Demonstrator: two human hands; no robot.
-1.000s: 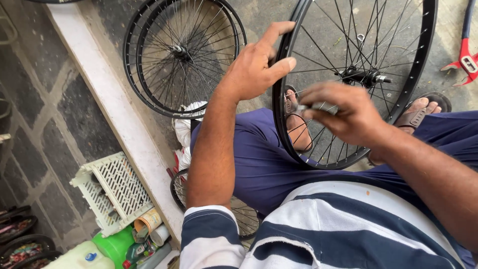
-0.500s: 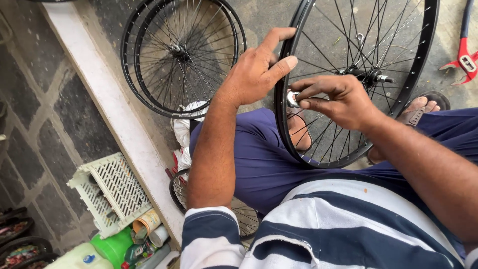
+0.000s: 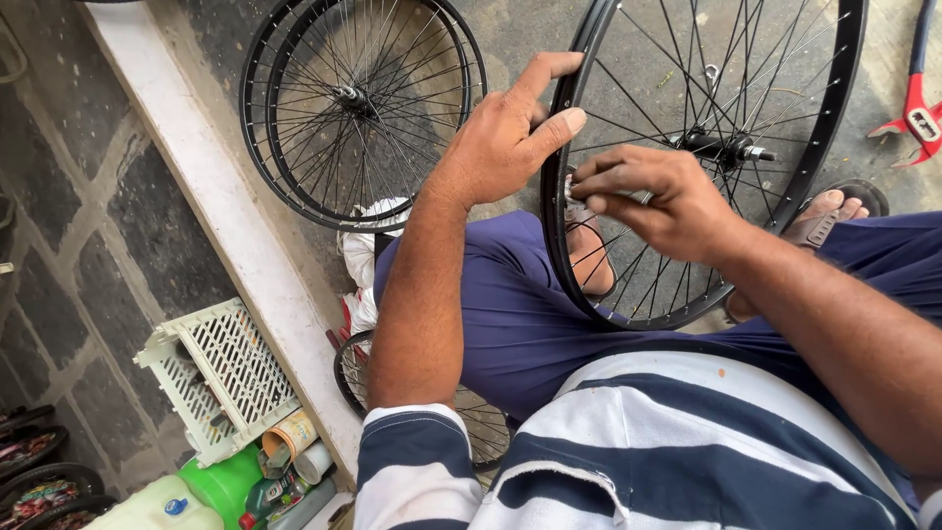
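Observation:
A black spoked bicycle wheel (image 3: 824,147) stands upright between my knees, its hub (image 3: 721,147) near the middle. My left hand (image 3: 500,142) grips the wheel's left rim from outside, thumb over the edge. My right hand (image 3: 657,201) is inside the rim next to it, fingers pinched on a small metal tool (image 3: 574,191) held against a spoke end at the rim. My sandalled feet (image 3: 824,216) show through the spokes.
Two more black wheels (image 3: 358,103) lean against a pale concrete ledge (image 3: 226,226) to the left. A white plastic crate (image 3: 221,378), a green container and small bottles sit lower left. A red-handled tool (image 3: 917,113) lies on the ground at the far right.
My right hand has shifted left along the inside of the rim, closer to my left thumb. The left hand keeps its hold on the rim.

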